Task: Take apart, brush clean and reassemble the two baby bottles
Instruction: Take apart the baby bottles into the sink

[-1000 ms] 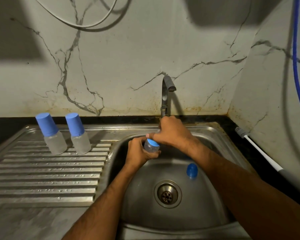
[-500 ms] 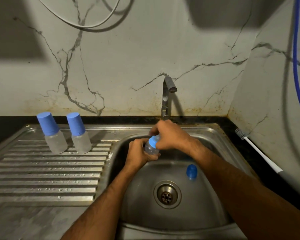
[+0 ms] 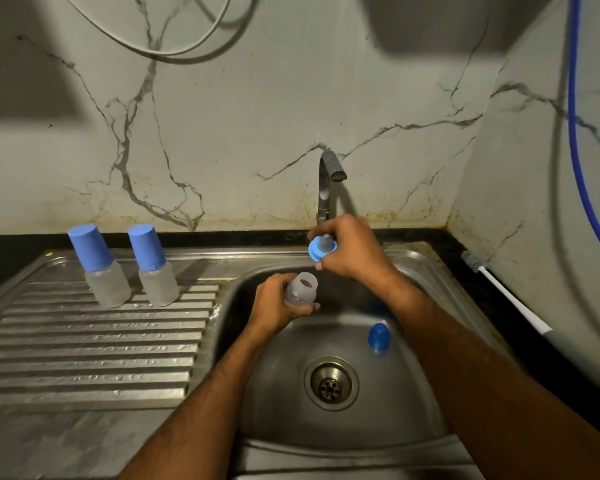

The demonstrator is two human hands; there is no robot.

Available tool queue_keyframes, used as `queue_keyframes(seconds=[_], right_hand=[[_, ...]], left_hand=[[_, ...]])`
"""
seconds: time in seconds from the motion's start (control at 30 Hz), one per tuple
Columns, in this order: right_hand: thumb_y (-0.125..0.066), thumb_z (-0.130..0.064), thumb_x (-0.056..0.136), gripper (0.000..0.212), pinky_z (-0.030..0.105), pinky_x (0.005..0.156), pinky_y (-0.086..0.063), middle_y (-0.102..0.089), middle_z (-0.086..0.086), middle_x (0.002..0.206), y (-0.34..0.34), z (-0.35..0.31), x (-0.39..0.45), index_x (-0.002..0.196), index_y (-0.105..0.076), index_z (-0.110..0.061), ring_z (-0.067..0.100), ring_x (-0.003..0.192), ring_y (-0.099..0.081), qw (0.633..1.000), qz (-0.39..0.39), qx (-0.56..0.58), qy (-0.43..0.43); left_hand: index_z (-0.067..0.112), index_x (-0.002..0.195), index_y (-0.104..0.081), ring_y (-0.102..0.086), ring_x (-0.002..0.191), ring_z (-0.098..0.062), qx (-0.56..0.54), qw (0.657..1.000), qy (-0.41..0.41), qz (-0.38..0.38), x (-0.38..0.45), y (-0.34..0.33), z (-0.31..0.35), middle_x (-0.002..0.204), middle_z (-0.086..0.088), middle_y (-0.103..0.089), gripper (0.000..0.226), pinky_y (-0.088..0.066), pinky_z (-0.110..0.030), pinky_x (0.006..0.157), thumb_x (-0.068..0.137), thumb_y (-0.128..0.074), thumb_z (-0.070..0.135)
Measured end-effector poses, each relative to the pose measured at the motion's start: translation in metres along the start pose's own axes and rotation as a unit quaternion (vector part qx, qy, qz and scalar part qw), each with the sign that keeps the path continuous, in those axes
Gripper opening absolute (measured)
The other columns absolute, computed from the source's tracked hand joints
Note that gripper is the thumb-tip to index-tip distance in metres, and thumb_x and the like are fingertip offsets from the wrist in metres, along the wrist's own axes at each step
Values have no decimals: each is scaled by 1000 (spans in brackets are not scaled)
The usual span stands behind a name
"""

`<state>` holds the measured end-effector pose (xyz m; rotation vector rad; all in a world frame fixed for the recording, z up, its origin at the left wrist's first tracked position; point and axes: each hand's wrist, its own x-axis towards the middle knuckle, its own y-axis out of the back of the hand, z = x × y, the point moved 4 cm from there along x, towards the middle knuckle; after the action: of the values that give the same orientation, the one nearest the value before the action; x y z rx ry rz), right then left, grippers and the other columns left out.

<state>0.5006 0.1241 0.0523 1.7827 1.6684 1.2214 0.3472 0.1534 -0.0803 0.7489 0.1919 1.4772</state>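
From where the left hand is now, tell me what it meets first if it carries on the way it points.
Probably the right hand holding the blue nipple ring; the left hand points the open bottle that way. Depth is unclear.

At left, 2 frosted clear bottles (image 3: 132,275) wear blue caps (image 3: 116,245). A blue collar (image 3: 321,248) sits at centre, a darker blue cap (image 3: 379,337) lower right. Grey-veined pale marble wall (image 3: 257,116); ribbed steel drainboard (image 3: 84,341).

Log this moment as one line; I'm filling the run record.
step: collar unscrewed | left hand: holds open bottle | right hand: holds blue nipple collar | blue cap: in sink
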Motion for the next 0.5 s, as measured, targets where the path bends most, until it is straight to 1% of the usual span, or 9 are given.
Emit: queue_keyframes(seconds=[0.07, 0.1, 0.17, 0.2, 0.27, 0.33, 0.4, 0.43, 0.5], right_hand=[[-92, -14, 70, 47, 20, 79, -48, -73, 0, 107, 9, 18, -1, 114, -75, -15, 13, 98, -65, 997, 38, 54, -46], [-92, -17, 70, 47, 20, 78, -47, -72, 1, 106, 7, 28, -3, 114, -74, -15, 12, 96, -63, 995, 36, 55, -74], [-91, -20, 71, 48, 22, 79, -47, -71, 2, 108, -7, 53, -12, 115, -71, -17, 15, 100, -64, 992, 1, 5, -126], [-91, -21, 71, 47, 21, 76, -48, -70, 2, 105, -17, 66, -17, 113, -70, -18, 16, 101, -66, 989, -20, -14, -146], [-92, -21, 70, 44, 19, 69, -45, -68, 0, 98, -33, 87, -26, 108, -70, -18, 15, 96, -65, 983, -50, -24, -176], [-93, -20, 68, 46, 22, 74, -47, -69, 1, 101, -45, 103, -31, 107, -69, -16, 13, 92, -61, 978, -62, -37, -194], [-93, -19, 68, 48, 27, 83, -55, -70, 4, 108, -56, 114, -33, 108, -68, -14, 16, 97, -64, 974, -76, -59, -205], [-93, -19, 68, 48, 30, 86, -57, -70, 5, 109, -61, 118, -32, 109, -68, -14, 18, 100, -66, 972, -85, -75, -206], [-92, -18, 69, 45, 29, 86, -57, -72, 6, 110, -71, 124, -29, 108, -69, -14, 20, 101, -68, 968, -107, -109, -197]], left_hand=[[25, 111, -72, -59, 102, -11, 50, 999, 10, 15, 1, 6, -2, 107, 7, -68, 61, -49, -29, 92, 57, -93, 43], [25, 111, -72, -58, 100, -9, 54, 998, 24, 26, 0, 8, -6, 106, 8, -67, 62, -48, -27, 91, 56, -93, 43], [21, 109, -73, -60, 89, -2, 45, 996, 63, 46, -3, 9, -16, 97, 12, -67, 61, -49, -18, 83, 54, -95, 38], [20, 109, -73, -63, 88, -3, 41, 994, 90, 46, -5, 7, -22, 97, 10, -69, 60, -50, -18, 82, 55, -96, 35], [19, 113, -70, -67, 98, -11, 43, 988, 144, 25, -5, -1, -34, 106, 2, -73, 60, -54, -28, 88, 59, -95, 28], [20, 113, -69, -67, 103, -16, 81, 981, 176, 3, -3, -8, -43, 109, -1, -73, 56, -56, -33, 91, 62, -93, 26], [21, 108, -69, -67, 102, -17, 121, 974, 189, -19, 2, -13, -49, 107, -2, -72, 49, -56, -32, 90, 64, -90, 27], [20, 109, -68, -67, 105, -19, 138, 971, 194, -29, 4, -17, -52, 108, -2, -71, 48, -55, -32, 92, 66, -89, 27], [18, 115, -64, -64, 112, -22, 169, 963, 205, -51, 6, -24, -60, 117, -6, -68, 54, -52, -33, 96, 67, -89, 26]])
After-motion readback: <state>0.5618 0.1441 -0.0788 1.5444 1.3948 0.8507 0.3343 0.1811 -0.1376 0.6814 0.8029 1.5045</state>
